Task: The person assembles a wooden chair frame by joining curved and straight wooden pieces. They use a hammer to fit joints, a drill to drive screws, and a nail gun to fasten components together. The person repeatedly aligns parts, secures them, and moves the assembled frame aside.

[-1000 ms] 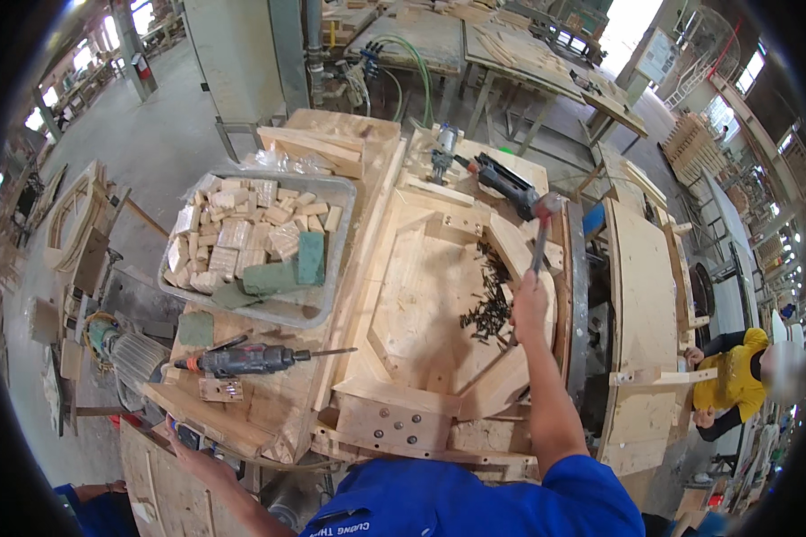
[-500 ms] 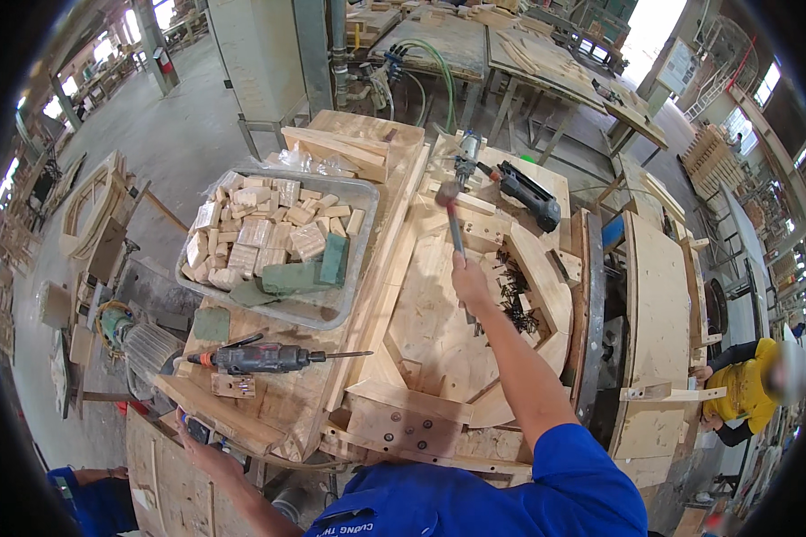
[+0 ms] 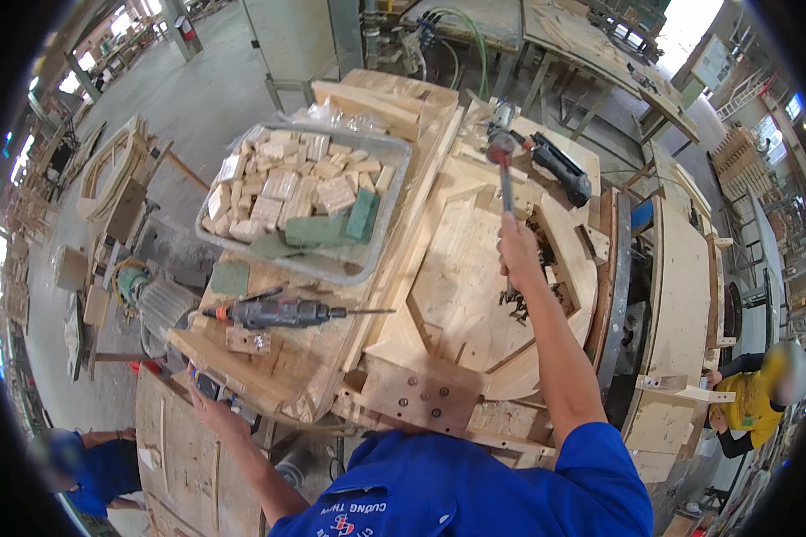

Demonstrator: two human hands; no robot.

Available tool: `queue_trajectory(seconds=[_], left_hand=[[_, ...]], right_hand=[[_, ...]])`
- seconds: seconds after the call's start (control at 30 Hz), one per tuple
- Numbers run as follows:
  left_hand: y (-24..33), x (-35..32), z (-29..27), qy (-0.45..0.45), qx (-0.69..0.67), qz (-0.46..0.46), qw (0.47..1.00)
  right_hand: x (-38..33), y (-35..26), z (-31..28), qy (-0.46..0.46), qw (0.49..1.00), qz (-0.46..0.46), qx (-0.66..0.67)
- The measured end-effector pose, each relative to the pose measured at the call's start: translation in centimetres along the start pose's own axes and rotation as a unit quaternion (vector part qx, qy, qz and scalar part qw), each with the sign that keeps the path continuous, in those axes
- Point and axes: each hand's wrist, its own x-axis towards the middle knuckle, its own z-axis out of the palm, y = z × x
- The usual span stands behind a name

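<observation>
My right hand (image 3: 519, 252) is closed round the handle of a hammer (image 3: 508, 192), whose reddish-brown head points away from me. It hangs over an angular wooden frame (image 3: 571, 242). Dark screws (image 3: 546, 234) lie in a loose pile inside that frame, partly hidden by my hand and forearm. At the near left edge of the bench, my left hand (image 3: 218, 417) is closed on a small dark boxy object (image 3: 208, 386), whose kind I cannot make out. Just beyond it lies a power screwdriver (image 3: 282, 311) with a long bit, on the wood.
A grey plastic tub (image 3: 394, 192) of wooden blocks and green pieces stands left of the frame. A black nail gun (image 3: 560, 170) lies at the far right of the bench. One person in yellow (image 3: 752, 398) is at right, another in blue (image 3: 94, 465) at lower left.
The whole view has shifted, so the bench appears higher and farther right. My right hand and the hammer have moved slightly to the right over the frame. My left hand stays at the bench edge.
</observation>
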Motion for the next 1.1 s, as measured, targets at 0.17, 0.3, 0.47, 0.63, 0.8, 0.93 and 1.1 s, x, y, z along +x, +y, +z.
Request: queue_trajectory(seconds=[0.17, 0.3, 0.47, 0.63, 0.8, 0.93, 1.1], left_hand=[[5.8, 0.5, 0.2, -0.023, 0.252, 0.17, 0.952], [14.4, -2.0, 6.0, -0.112, 0.281, 0.285, 0.91], [16.0, -4.7, 14.6, -0.456, 0.399, 0.487, 0.628], [10.7, -5.0, 18.7, -0.558, 0.452, 0.521, 0.461], [7.8, -3.9, 21.1, -0.576, 0.463, 0.572, 0.356], [7.9, -2.5, 22.0, -0.601, 0.438, 0.588, 0.319], [12.0, -2.2, 22.1, -0.578, 0.445, 0.582, 0.36]], right_hand=[[-12.8, 1.5, -3.3, -0.062, 0.995, -0.048, 0.069], [-20.2, 5.3, -4.1, -0.084, 0.99, -0.095, 0.054], [-23.5, 9.0, -3.8, -0.119, 0.984, -0.13, -0.026], [-24.2, 10.9, -3.1, -0.135, 0.978, -0.127, -0.092], [-22.1, 9.2, -1.9, -0.077, 0.979, -0.155, -0.105], [-18.1, 9.7, -0.2, 0.011, 0.982, -0.134, -0.129], [-13.9, 11.3, 1.8, 0.123, 0.98, -0.076, -0.138]])
